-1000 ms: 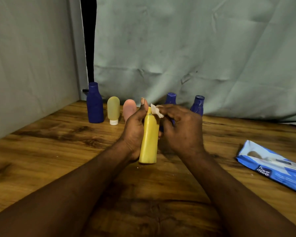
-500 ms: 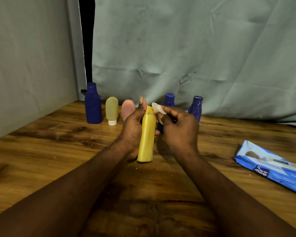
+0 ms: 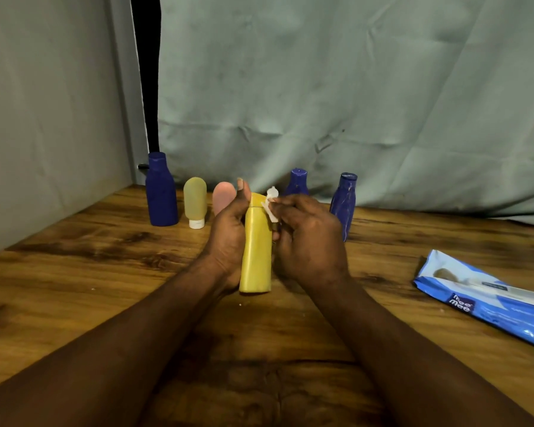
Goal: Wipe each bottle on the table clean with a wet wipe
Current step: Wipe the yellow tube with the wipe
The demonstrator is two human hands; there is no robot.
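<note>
The only writing that can be read is "mee mee", in white letters on the blue wipes pack (image 3: 487,306). The pack lies flat on the wooden table (image 3: 105,272), well to the right of the yellow bottle (image 3: 256,254).

The yellow bottle is opaque and capped, so its contents cannot be told. It stands upright with its long axis vertical, cap end up and base down at the table top. Whether the base touches the wood cannot be told. The left hand (image 3: 228,238) grips the bottle's body from the left, fingers curled round behind it, with the thumb straight up beside the cap. The right hand (image 3: 309,238), just right of the bottle, pinches a small crumpled white wet wipe (image 3: 270,208) in its fingertips and holds it against the right side of the cap and neck.

Behind the yellow bottle, five more containers stand along the grey-green cloth backdrop (image 3: 352,87). Furthest left is a dark blue bottle (image 3: 161,192). Next comes a translucent yellow-green tube (image 3: 195,200) on its white cap, then a pink tube (image 3: 223,198) partly hidden by the left hand. Behind and to the right are a second blue bottle (image 3: 297,183), its lower part hidden by the right hand, and a third blue bottle (image 3: 343,204).
</note>
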